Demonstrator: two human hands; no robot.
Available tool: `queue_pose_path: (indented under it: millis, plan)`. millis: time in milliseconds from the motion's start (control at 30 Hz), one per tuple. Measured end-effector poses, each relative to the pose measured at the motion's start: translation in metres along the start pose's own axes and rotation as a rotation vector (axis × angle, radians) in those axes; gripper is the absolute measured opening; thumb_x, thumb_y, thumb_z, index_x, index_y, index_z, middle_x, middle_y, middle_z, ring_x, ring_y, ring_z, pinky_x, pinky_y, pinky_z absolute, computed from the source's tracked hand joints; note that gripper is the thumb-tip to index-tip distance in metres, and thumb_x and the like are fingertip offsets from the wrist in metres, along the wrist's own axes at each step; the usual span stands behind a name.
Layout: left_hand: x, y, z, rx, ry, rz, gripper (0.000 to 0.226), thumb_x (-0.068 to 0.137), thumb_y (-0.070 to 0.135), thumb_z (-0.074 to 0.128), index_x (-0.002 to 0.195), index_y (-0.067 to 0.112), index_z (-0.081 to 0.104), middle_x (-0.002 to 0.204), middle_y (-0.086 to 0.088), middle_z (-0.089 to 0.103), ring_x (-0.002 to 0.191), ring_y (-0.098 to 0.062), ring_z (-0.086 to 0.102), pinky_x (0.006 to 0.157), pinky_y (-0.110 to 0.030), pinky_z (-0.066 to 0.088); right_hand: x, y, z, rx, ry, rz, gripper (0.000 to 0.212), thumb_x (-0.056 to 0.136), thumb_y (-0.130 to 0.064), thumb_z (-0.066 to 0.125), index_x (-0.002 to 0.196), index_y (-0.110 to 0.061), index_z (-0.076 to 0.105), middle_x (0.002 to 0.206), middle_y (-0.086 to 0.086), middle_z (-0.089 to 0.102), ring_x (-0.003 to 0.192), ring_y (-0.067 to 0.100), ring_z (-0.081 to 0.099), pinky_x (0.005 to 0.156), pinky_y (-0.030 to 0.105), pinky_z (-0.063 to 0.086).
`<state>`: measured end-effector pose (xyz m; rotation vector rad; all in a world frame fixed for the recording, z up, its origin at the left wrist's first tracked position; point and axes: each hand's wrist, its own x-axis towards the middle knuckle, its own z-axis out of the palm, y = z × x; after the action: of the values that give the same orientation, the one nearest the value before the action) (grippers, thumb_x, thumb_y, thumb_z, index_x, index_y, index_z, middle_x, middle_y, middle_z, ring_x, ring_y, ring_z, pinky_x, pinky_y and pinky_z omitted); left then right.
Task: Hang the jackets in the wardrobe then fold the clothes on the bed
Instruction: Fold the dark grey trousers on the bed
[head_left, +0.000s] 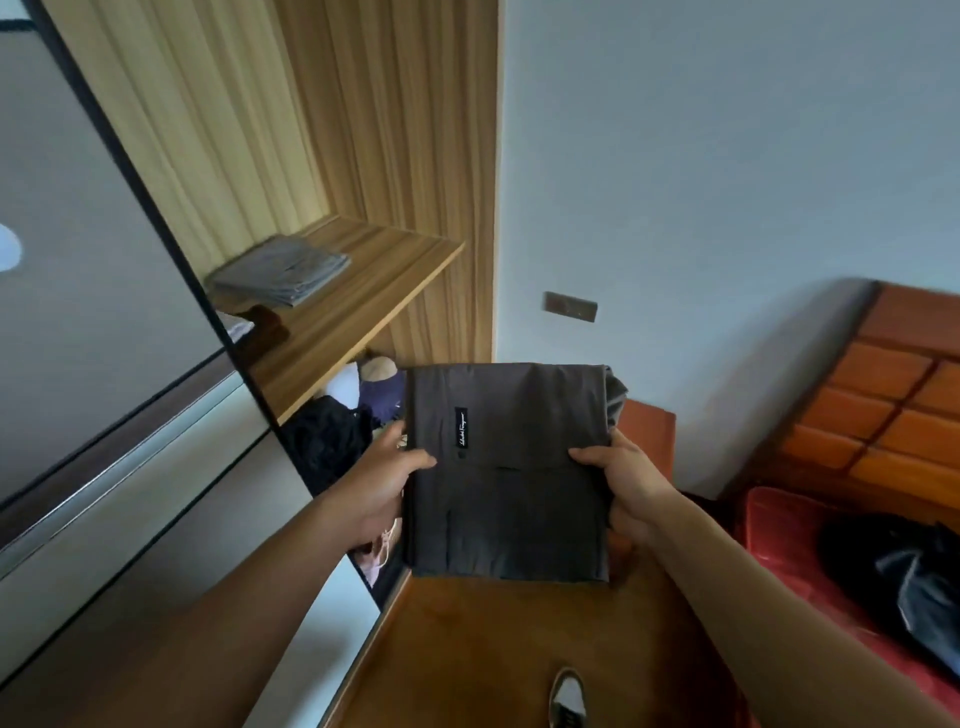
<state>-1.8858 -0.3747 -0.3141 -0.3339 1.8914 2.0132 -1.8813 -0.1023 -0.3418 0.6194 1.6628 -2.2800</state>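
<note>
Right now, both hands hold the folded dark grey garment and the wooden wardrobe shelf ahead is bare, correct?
Not bare: in the head view a folded light grey garment lies on the wooden shelf. The left hand and right hand do both hold the folded dark grey garment.

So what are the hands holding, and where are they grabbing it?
A folded dark grey garment. The left hand grips its left edge, the right hand its right edge, thumbs on top.
</note>
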Motion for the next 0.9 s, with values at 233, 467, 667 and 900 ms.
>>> queue_pose_path:
  millis: [233,467,667,900]
  plan:
    - [0.088,0.04,0.027,-0.108,0.209,-0.011,0.042,0.096,-0.008,0.052,0.133,0.011,0.055,0.127,-0.018,0.066,0.113,-0.03,0.065,0.089,-0.041,0.055,0.132,-0.085,-0.002,-0.11,-0.238,0.092,0.047,0.09,-0.004,0.063,0.132,-0.024,0.06,0.122,0.009,0.073,0.114,0.036,0.069,0.106,0.058,0.049]
    - [0.141,0.069,0.002,-0.206,0.373,-0.038,0.044,0.096,-0.004,0.054,0.134,0.018,0.052,0.126,-0.016,0.065,0.11,-0.03,0.065,0.079,-0.041,0.054,0.225,-0.13,0.059,-0.253,-0.474,0.125,0.059,0.077,0.005,0.065,0.132,-0.016,0.059,0.122,0.014,0.072,0.109,0.038,0.07,0.098,0.057,0.055]
    - [0.196,0.086,-0.041,-0.31,0.448,-0.028,0.047,0.091,-0.003,0.055,0.13,0.023,0.054,0.119,-0.011,0.072,0.108,-0.033,0.069,0.081,-0.049,0.057,0.286,-0.157,0.121,-0.372,-0.643,0.027,0.067,0.076,0.02,0.055,0.13,-0.019,0.057,0.12,0.014,0.072,0.104,0.029,0.073,0.078,0.039,0.062]
    - [0.254,0.118,-0.086,-0.265,0.451,-0.045,0.059,0.083,-0.01,0.047,0.127,0.029,0.052,0.117,-0.006,0.068,0.109,-0.029,0.065,0.091,-0.054,0.054,0.361,-0.174,0.192,-0.457,-0.571,-0.034,0.074,0.073,0.022,0.052,0.13,-0.025,0.058,0.116,0.012,0.073,0.105,0.032,0.07,0.089,0.047,0.058]
